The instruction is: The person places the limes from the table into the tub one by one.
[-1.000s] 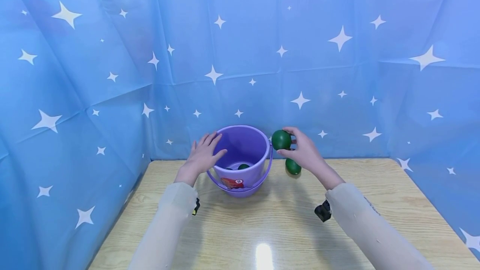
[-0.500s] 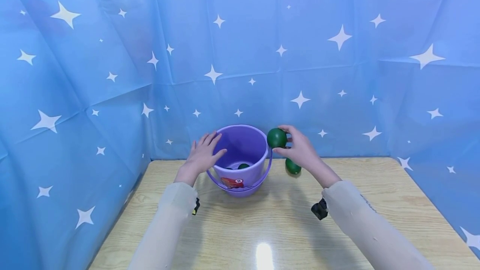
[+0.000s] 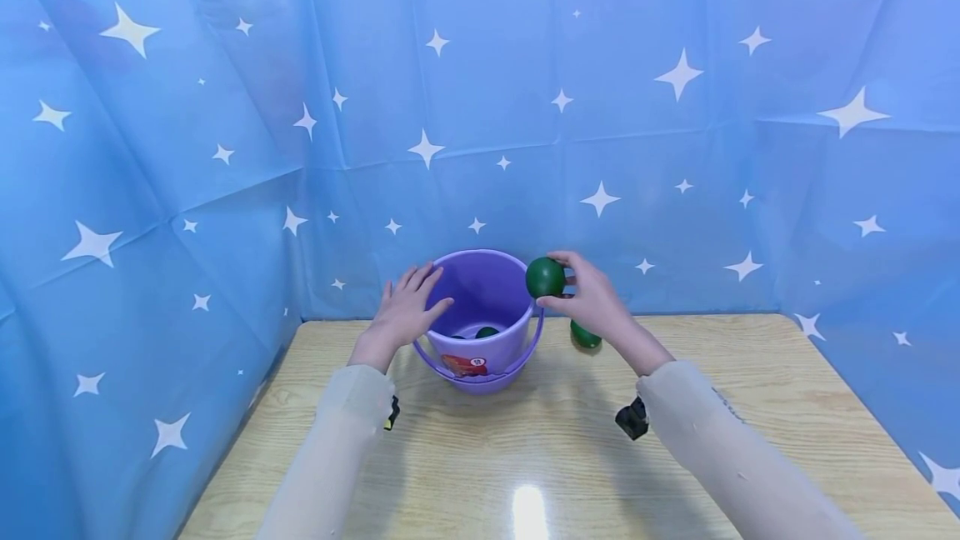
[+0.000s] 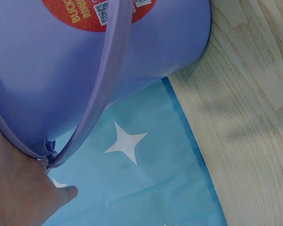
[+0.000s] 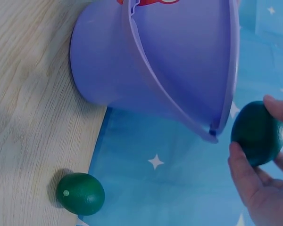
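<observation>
My right hand [image 3: 598,307] grips a smooth, dark green oval fruit [image 3: 545,277], resembling an avocado, between thumb and fingers at the right rim of the purple bucket [image 3: 502,353]. In the right wrist view the held fruit [image 5: 255,134] is just outside the bucket's mouth. With its fingers spread, my left hand [image 3: 403,312] lies at the bucket's left rim. Inside the bucket part of another green fruit [image 3: 487,332] shows, the rest hidden by the front wall. A similar fruit [image 5: 80,194] with a pale stem spot lies on the table to the right of the bucket.
The bucket's handle [image 3: 534,340] hangs down across its front, over a red label [image 3: 465,366]. A light wooden table [image 3: 465,457] carries everything. Close behind its far edge hangs a blue curtain [image 3: 660,257] with white stars, also enclosing the sides.
My right hand has moved left with the green fruit, from right of the bucket to its rim. The left hand, the bucket and the fruit on the table stay put.
</observation>
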Demonstrator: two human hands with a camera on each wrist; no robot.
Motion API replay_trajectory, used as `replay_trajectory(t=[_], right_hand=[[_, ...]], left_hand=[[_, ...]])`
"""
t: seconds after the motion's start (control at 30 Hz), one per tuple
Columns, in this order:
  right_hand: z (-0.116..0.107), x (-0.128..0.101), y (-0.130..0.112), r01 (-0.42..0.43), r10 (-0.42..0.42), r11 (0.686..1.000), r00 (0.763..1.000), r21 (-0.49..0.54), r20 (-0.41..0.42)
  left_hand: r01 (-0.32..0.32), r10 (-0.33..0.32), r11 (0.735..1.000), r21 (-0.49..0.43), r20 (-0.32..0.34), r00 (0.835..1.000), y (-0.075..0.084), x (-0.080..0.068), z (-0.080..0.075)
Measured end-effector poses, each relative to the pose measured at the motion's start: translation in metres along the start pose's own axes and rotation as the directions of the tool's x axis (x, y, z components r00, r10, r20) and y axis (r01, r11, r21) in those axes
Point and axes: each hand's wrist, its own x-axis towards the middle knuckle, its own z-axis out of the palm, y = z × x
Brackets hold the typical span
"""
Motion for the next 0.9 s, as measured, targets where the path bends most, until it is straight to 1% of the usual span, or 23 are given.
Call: replay_trajectory(t=[0.23,0.4,0.77,0.9], right_hand=[[0.004,0.0,-0.003,0.006,-0.006,1.0,1.0,0.0,0.007],[0.006,0.0,-0.006,0.005,-0.005,1.0,1.0,0.011,0.016],[0.012,0.0,-0.013,0.012,-0.013,0.999,1.0,0.03,0.026],[0.014,0.001,-0.015,0.014,-0.015,0.999,0.999,0.043,0.034]], left_hand=[[0.004,-0.004,1.0,-0.003,0.004,1.0,-0.001,0.0,0.0],[0.002,-0.002,1.0,0.014,0.007,1.0,-0.001,0.0,0.001],[0.001,-0.001,1.0,0.001,0.005,1.0,0.0,-0.001,0.0],[0.003,-0.003,1.0,0.01,0.012,1.0,0.0,-0.001,-0.001]])
